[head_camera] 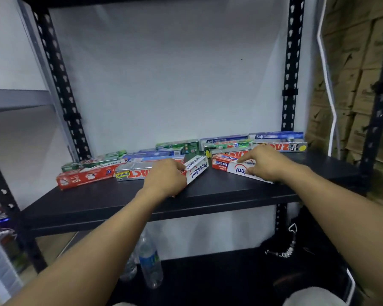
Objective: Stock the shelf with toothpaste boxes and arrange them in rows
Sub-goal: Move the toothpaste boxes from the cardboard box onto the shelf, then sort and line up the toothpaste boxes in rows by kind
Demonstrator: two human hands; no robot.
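- The black metal rack (61, 89) stands against a white wall, and its punched uprights rise at both ends of the shelf board.
- Brown cardboard cartons (352, 89) are stacked in a wall past the right end of the shelf board.
- The shelf board (219, 195), dark and matt, runs across in front of the person at about arm height.
- Toothpaste boxes lie flat along the back half of the shelf board in loose rows. There is a red 10X box (84, 178) at the left end of the shelf board and a silver Smokers box (131, 173) just right of it. Green boxes (93, 161) and blue boxes (153, 154) lie behind those. Two Safi boxes (276, 135) lie near the back right corner of the shelf board.
- The left hand (164, 180) reaches over the front edge of the shelf board near its middle. Its fingers are curled round the near end of the left Pepsodent box (197, 170).
- The left Pepsodent box lies slanted on the shelf board, with its far end pointing back and to the right.
- The right hand (265, 165) is over the right half of the shelf board. It pinches the right Pepsodent box (237, 170), with the forefinger stretched along the top and the thumb against the near side.
- The right Pepsodent box lies flat on the shelf board, touching another red box behind it.
- A clear water bottle (149, 261) stands below the shelf board, on the next level down.
- A metal chain (284, 250) lies below the right part of the shelf board.
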